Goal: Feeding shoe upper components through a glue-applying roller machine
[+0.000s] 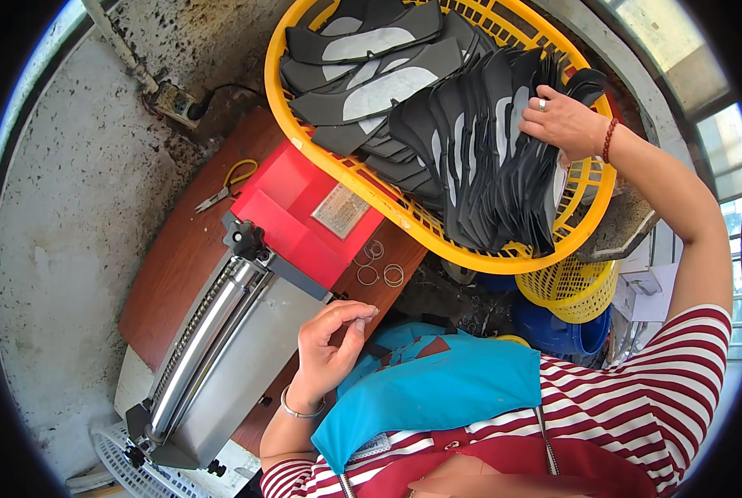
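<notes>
A yellow plastic basket [371, 192] holds many flat, curved black pieces [446, 149] with pale grey patches, some lying in stacks and others standing on edge in a row. At the basket's right side my right hand [563, 123], with a ring and a red bead bracelet, has its fingers curled over the tops of the upright pieces. The fingertips are partly hidden among them. My left hand [331, 339] is raised in front of my body, beside a red and grey roller machine [296, 203]. Its fingers are curled in toward the thumb, and nothing shows in them.
The machine, with a long metal roller [201, 344], stands on a brown wooden table [176, 228]. Yellow-handled scissors [226, 187] and several thin rings [369, 274] lie there. A smaller yellow basket [572, 289] and a blue bin [558, 329] stand below the big basket. A stained wall is left.
</notes>
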Motion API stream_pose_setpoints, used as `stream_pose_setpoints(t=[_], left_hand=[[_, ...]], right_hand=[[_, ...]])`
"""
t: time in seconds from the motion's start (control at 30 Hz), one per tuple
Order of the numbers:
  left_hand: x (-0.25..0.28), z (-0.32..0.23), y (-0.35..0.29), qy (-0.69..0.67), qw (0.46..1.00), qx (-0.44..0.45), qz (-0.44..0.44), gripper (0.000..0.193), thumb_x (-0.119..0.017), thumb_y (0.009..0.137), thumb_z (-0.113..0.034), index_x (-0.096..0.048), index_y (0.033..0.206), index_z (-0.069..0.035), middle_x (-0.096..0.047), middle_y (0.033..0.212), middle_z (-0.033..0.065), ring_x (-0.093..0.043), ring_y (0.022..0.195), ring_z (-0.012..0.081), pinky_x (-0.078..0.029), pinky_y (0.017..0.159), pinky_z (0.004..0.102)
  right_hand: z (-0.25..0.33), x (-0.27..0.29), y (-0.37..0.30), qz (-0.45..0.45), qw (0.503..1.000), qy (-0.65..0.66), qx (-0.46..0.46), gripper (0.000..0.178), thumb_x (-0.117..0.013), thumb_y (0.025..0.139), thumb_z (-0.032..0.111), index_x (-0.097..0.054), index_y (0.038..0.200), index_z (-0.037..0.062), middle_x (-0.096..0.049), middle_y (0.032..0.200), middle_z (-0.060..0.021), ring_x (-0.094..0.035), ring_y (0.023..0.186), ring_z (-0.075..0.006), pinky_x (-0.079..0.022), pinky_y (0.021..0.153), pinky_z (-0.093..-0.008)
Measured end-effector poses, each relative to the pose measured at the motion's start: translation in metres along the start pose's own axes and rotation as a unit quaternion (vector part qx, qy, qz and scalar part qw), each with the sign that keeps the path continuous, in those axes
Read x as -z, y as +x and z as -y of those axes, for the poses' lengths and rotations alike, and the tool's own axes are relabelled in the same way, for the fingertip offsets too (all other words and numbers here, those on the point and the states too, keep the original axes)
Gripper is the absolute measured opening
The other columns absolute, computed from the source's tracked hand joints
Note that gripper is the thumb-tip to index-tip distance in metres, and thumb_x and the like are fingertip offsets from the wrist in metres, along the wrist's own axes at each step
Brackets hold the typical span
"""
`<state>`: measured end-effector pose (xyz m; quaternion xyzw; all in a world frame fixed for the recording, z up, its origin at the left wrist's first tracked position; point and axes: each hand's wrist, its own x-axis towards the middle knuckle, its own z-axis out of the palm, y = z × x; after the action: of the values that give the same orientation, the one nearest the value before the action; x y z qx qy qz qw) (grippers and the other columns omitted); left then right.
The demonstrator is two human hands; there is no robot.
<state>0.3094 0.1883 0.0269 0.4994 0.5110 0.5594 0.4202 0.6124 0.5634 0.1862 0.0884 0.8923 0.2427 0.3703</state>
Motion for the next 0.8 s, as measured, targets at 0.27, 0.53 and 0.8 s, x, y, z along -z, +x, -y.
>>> stream_pose_setpoints(t=[0.27, 0.53, 0.8], left_hand=[[-0.014, -0.009, 0.02, -0.024, 0.999, -0.004, 0.026, 0.018, -0.058, 0.095, 0.001, -0.071, 0.107, 0.003, -0.073, 0.102, 0.0121, -0.069, 0.093, 0.0203, -0.056, 0.086, 0.0322], [-0.104, -0.035, 0.143, -0.179, 0.96, -0.094, 0.194, 0.025, -0.06, 0.098, -0.006, -0.066, 0.121, 0.001, -0.072, 0.109, 0.0104, -0.069, 0.099, 0.015, -0.055, 0.087, 0.0299], [-0.214, -0.021, 0.284, -0.109, 0.92, 0.168, 0.336, 0.054, -0.05, 0.1, -0.039, -0.056, 0.138, 0.0, -0.061, 0.133, 0.0116, -0.053, 0.124, 0.0195, -0.04, 0.105, 0.0354]], right_hand=[[-0.006, -0.002, 0.013, -0.025, 0.998, 0.016, 0.056, 0.094, -0.098, 0.047, 0.042, -0.057, 0.125, 0.0091, -0.061, 0.12, -0.0064, -0.055, 0.12, -0.0257, -0.037, 0.107, -0.0408], [0.014, -0.017, -0.04, -0.131, 0.99, 0.052, -0.012, 0.092, -0.097, 0.048, 0.035, -0.057, 0.127, 0.0097, -0.063, 0.121, -0.0068, -0.058, 0.114, -0.0256, -0.038, 0.107, -0.0411], [0.028, -0.051, -0.077, -0.212, 0.97, 0.08, -0.093, 0.096, -0.096, 0.049, 0.027, -0.054, 0.134, 0.0137, -0.059, 0.133, -0.0067, -0.054, 0.126, -0.0296, -0.033, 0.116, -0.0509]])
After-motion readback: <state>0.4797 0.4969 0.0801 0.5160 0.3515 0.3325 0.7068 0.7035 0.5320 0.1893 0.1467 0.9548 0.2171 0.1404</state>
